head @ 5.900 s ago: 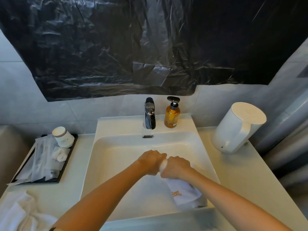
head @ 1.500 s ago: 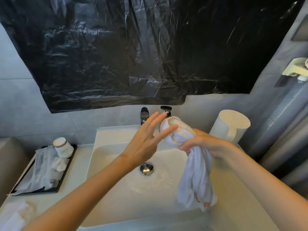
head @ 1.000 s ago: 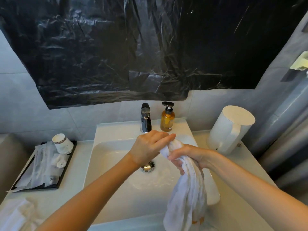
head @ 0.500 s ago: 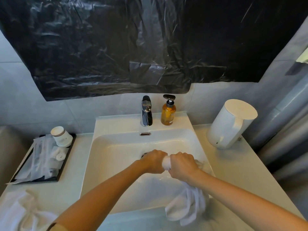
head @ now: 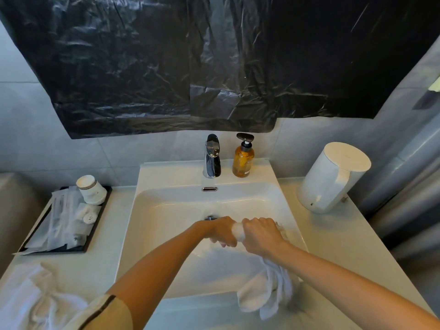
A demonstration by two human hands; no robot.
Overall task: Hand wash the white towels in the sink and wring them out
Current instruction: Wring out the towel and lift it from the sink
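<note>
Over the sink (head: 166, 210), my left hand (head: 222, 231) and right hand (head: 259, 233) are both clenched around the twisted white towel (head: 238, 231), fists nearly touching. Its loose end (head: 269, 291) hangs over the sink's near right rim. Another white towel (head: 28, 296) lies crumpled on the tabletop (head: 333, 239), near left.

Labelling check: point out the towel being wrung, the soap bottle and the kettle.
towel (head: 266, 296), head view, hanging loose end.
soap bottle (head: 242, 161), head view, amber body.
kettle (head: 314, 182), head view, white side wall.
</note>
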